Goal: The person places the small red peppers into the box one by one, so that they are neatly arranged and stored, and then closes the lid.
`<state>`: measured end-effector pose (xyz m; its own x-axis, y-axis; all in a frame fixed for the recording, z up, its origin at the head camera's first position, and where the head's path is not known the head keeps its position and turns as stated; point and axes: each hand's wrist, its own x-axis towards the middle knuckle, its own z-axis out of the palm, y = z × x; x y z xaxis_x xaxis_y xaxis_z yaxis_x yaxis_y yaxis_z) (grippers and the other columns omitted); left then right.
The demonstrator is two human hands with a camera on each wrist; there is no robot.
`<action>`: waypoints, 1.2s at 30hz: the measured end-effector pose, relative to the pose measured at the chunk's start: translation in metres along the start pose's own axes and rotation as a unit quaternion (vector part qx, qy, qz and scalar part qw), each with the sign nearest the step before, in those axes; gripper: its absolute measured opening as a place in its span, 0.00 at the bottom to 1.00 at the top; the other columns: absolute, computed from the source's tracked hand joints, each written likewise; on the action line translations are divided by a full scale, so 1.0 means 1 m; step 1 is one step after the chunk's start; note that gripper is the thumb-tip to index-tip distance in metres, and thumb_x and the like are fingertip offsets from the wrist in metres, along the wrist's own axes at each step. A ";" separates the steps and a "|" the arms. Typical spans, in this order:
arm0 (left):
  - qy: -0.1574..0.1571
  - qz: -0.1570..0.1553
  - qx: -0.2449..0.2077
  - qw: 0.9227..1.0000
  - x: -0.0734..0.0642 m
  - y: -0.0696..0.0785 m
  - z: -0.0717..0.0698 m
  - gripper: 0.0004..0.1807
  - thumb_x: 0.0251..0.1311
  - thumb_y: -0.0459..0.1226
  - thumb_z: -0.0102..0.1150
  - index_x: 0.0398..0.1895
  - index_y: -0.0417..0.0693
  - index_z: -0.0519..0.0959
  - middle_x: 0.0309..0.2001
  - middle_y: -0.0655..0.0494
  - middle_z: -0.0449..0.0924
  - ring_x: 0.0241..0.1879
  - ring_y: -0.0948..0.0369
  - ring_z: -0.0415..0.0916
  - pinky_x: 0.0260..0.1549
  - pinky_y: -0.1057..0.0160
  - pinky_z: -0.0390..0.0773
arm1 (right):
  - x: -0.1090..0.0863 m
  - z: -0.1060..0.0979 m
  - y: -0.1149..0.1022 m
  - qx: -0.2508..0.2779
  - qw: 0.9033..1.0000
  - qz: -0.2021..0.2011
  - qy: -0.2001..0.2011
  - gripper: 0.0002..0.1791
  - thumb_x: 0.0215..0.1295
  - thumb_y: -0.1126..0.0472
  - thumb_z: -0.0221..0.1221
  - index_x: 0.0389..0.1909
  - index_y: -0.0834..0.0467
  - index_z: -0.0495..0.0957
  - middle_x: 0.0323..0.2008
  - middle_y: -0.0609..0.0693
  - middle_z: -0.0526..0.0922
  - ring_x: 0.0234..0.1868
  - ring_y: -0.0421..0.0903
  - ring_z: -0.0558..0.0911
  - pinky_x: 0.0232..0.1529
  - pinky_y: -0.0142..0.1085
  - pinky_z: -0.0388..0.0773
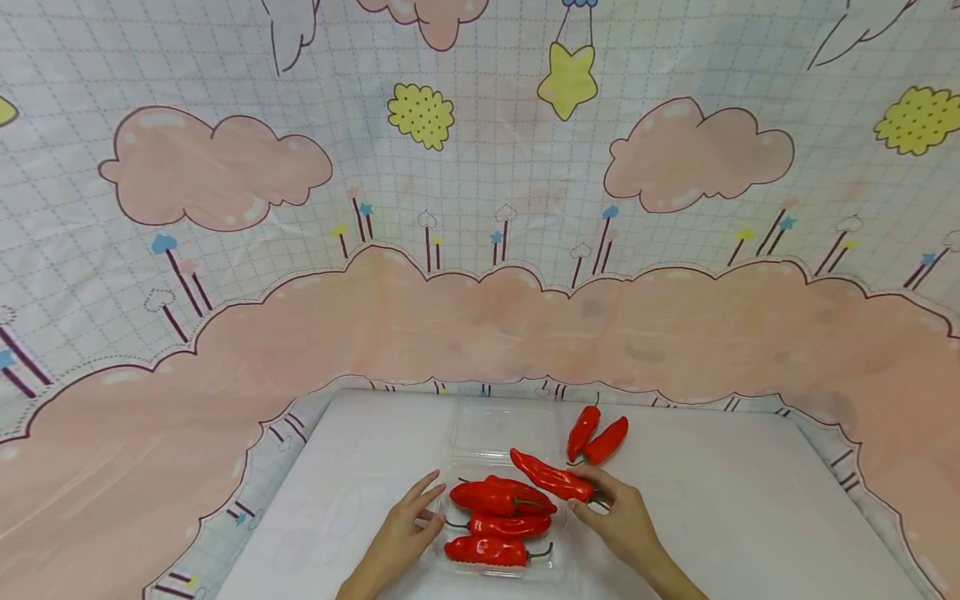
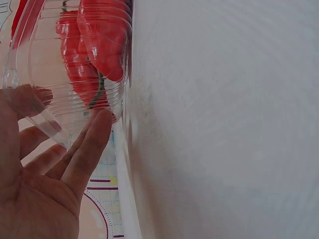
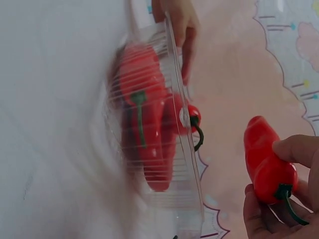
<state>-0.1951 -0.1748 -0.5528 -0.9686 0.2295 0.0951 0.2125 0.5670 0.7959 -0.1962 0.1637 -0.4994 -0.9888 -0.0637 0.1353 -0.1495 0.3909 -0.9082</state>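
A long red pepper (image 1: 551, 477) with a green stem is pinched between the thumb and fingers of my right hand (image 1: 626, 521), tilted over the right side of a clear plastic clamshell box (image 1: 557, 565). Several red peppers (image 1: 486, 550) lie in that box, most of them crosswise and one overlapping another. My left hand (image 1: 401, 529) rests its fingers against the box's left side, fairly straight and spread. Through the ribbed plastic wall in the left wrist view, peppers (image 2: 79, 64) show near the fingertips. In the right wrist view the held pepper (image 3: 264, 159) points its stem toward the palm.
Two more red peppers (image 1: 607, 442) lie on the white table (image 1: 697, 467), behind and right of the box. The clear lid (image 1: 502, 429) lies folded back behind the box. A patterned cloth (image 1: 480, 333) hangs beyond the table edge.
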 end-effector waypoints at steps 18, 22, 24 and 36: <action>0.001 0.002 -0.006 1.000 -0.001 0.002 0.000 0.27 0.65 0.37 0.59 0.67 0.41 0.70 0.75 0.45 0.59 0.40 0.69 0.80 0.38 0.76 0.82 | -0.006 0.012 0.000 -0.009 0.998 -0.002 -0.057 0.22 0.56 0.63 0.69 0.53 0.55 0.80 0.51 0.51 0.85 0.50 0.47 0.83 0.53 0.36 0.83; 0.001 0.005 -0.004 1.000 -0.001 0.002 0.000 0.27 0.65 0.37 0.59 0.67 0.40 0.70 0.74 0.45 0.59 0.39 0.69 0.80 0.38 0.76 0.82 | -0.007 0.015 0.002 -0.002 0.998 0.000 -0.069 0.23 0.56 0.60 0.70 0.54 0.55 0.80 0.52 0.52 0.84 0.51 0.48 0.83 0.52 0.35 0.83; 0.001 0.006 -0.001 1.000 -0.001 0.001 0.000 0.27 0.65 0.37 0.59 0.67 0.40 0.70 0.74 0.45 0.59 0.39 0.69 0.80 0.38 0.76 0.82 | -0.008 0.016 0.002 0.002 0.997 0.000 -0.076 0.23 0.56 0.59 0.70 0.54 0.55 0.80 0.52 0.52 0.84 0.52 0.49 0.82 0.53 0.36 0.83; 0.002 0.007 -0.002 1.000 -0.001 0.000 0.001 0.27 0.65 0.37 0.59 0.67 0.41 0.70 0.74 0.45 0.59 0.40 0.69 0.80 0.39 0.76 0.82 | -0.010 0.023 0.004 -0.003 0.993 -0.017 -0.121 0.23 0.58 0.55 0.69 0.55 0.53 0.79 0.52 0.52 0.84 0.49 0.45 0.82 0.52 0.37 0.83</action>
<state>-0.1941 -0.1747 -0.5534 -0.9662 0.2342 0.1082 0.2252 0.5611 0.7965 -0.1866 0.1450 -0.5131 -0.9533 -0.2950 0.0654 -0.1825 0.3895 -0.9028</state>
